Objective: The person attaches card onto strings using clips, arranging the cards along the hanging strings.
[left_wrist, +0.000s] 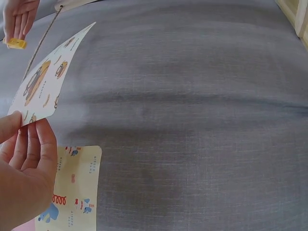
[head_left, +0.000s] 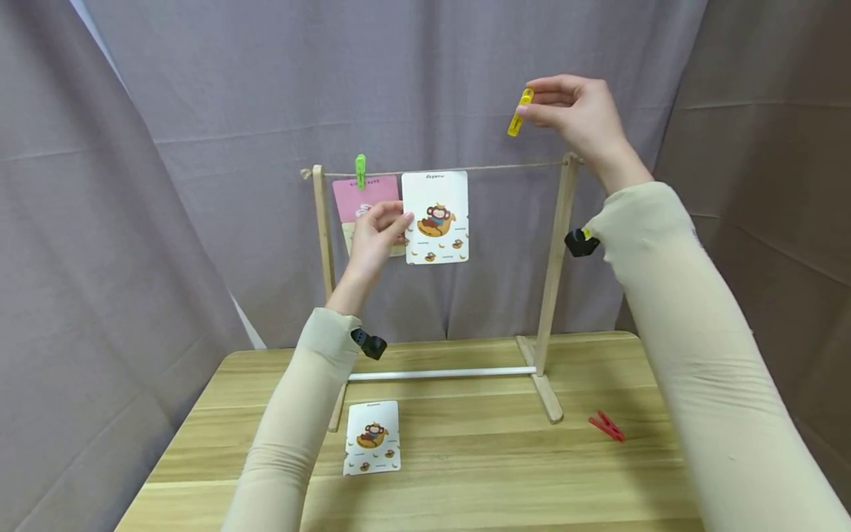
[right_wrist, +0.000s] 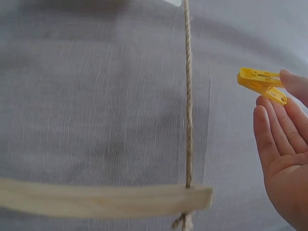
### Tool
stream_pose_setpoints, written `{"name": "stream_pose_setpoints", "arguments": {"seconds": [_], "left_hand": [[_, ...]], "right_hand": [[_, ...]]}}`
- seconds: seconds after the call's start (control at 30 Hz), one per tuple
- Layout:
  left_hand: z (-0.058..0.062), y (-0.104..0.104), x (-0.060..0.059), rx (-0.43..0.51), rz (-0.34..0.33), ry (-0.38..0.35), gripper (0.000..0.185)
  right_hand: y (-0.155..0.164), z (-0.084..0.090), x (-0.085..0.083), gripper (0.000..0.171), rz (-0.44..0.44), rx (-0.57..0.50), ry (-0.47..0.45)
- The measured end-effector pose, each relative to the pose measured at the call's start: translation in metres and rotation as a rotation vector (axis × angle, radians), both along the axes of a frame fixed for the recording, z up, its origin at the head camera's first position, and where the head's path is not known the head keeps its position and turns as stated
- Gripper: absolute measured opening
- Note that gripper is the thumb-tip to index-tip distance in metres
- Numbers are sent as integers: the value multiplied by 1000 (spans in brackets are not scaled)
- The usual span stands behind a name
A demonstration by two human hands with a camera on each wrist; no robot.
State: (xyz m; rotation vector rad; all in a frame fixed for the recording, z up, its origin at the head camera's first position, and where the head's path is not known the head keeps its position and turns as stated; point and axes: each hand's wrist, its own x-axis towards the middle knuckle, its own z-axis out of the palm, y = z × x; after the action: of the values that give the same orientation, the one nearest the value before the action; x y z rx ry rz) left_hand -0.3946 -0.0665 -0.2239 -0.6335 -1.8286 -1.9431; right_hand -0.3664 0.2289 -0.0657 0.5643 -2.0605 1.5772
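Note:
My left hand point(head_left: 374, 240) pinches the left edge of a white monkey card point(head_left: 435, 222), held upright with its top at the rope point(head_left: 512, 167). In the left wrist view the thumb and fingers grip one corner of that card point(left_wrist: 45, 79). My right hand point(head_left: 585, 118) pinches a yellow clothespin point(head_left: 520, 112) above the rope's right part, apart from it. The right wrist view shows the clothespin point(right_wrist: 262, 84) between thumb and fingertips. Left of the white card, a pink and cream card point(head_left: 349, 193) hangs by a green clothespin point(head_left: 360, 171), partly hidden behind my left hand.
A wooden stand point(head_left: 557, 266) holds the rope, with a white bar point(head_left: 442, 374) low between its posts. On the wooden table point(head_left: 479, 473) lie a second monkey card point(head_left: 372, 437) and, to the right, a red clothespin point(head_left: 606, 426). Grey curtains point(head_left: 266, 89) hang behind.

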Motion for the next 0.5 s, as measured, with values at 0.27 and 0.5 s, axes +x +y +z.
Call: {"name": "stream_pose_setpoints", "arguments": {"seconds": [0.27, 0.5], "left_hand": [[2, 2, -1, -1, 1, 5, 27], [1, 2, -1, -11, -1, 2, 26]], "right_hand": [[-12, 3, -6, 45, 30, -25, -13], [-23, -1, -10, 47, 20, 4, -36]]}}
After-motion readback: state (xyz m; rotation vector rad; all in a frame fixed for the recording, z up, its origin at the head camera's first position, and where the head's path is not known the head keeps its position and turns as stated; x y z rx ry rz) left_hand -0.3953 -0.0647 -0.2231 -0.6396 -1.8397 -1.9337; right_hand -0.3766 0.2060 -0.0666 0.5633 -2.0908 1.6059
